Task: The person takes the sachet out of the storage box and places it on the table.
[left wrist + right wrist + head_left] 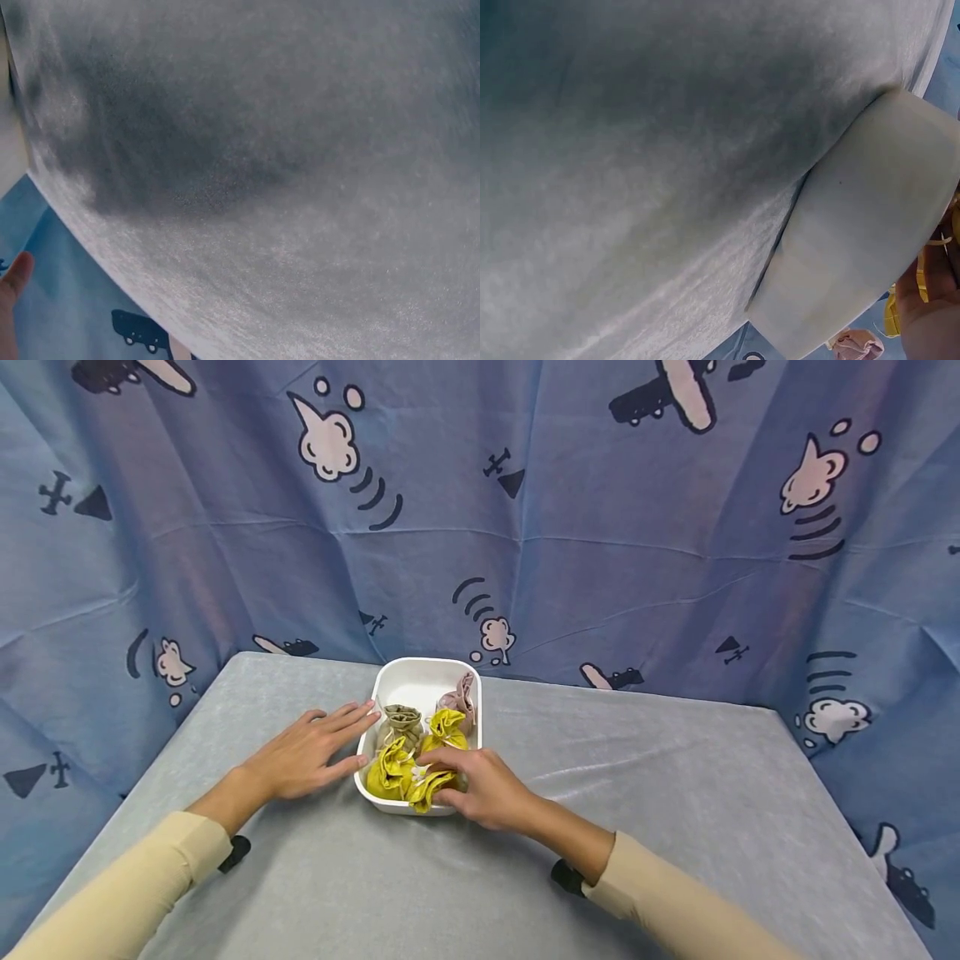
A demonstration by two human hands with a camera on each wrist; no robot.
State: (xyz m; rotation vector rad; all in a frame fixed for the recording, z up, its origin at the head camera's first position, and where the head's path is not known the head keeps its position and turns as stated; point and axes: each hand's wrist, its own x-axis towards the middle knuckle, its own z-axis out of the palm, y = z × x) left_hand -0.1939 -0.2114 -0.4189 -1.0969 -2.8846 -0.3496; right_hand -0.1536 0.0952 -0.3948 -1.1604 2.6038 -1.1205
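Note:
A white plastic tub holds several small drawstring pouches. My right hand reaches over its near right side and pinches a yellow pouch between thumb and fingers. Beside that lies another yellow pouch, with a third yellow pouch just behind. An olive pouch leans at the left wall, and a pink pouch sits at the right wall. Fingers outstretched, my left hand has its fingertips at the tub's left rim. In the right wrist view, the tub's outer wall partly hides the pouches.
The tub stands on a table under a grey cloth, near its far edge. Behind hangs a blue patterned curtain. Dark wrist bands sit by both beige sleeves.

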